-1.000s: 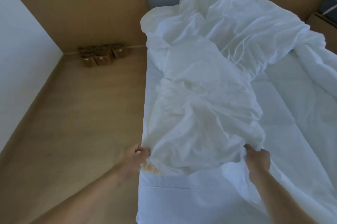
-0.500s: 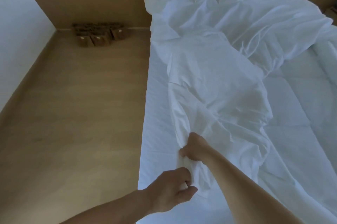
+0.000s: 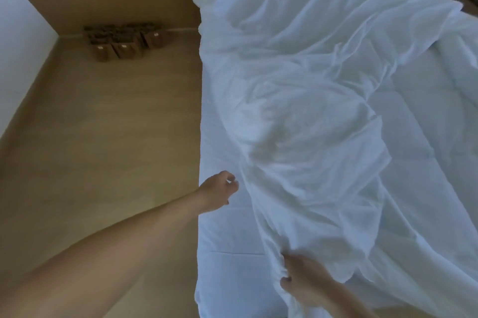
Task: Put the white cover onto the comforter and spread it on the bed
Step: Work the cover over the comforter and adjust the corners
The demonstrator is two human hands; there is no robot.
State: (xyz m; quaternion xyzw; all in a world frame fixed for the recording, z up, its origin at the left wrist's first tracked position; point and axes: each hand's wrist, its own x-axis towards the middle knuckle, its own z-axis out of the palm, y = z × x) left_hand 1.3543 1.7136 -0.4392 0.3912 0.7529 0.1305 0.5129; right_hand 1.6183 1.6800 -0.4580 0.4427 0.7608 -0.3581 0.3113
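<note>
The white cover [image 3: 297,90] lies crumpled lengthwise on the bed [image 3: 219,229], its long axis running from the near end toward the headboard, partly over the comforter [image 3: 426,136]. The right hand [image 3: 300,276] grips its bunched near end. The left hand [image 3: 219,191] hovers beside it, loosely curled and holding nothing.

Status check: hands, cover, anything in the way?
Left hand loose, holding nothing, beside the cover. Right hand has a grip on its near edge. Cover bunched on the bed, not spread. Nothing in the way.
</note>
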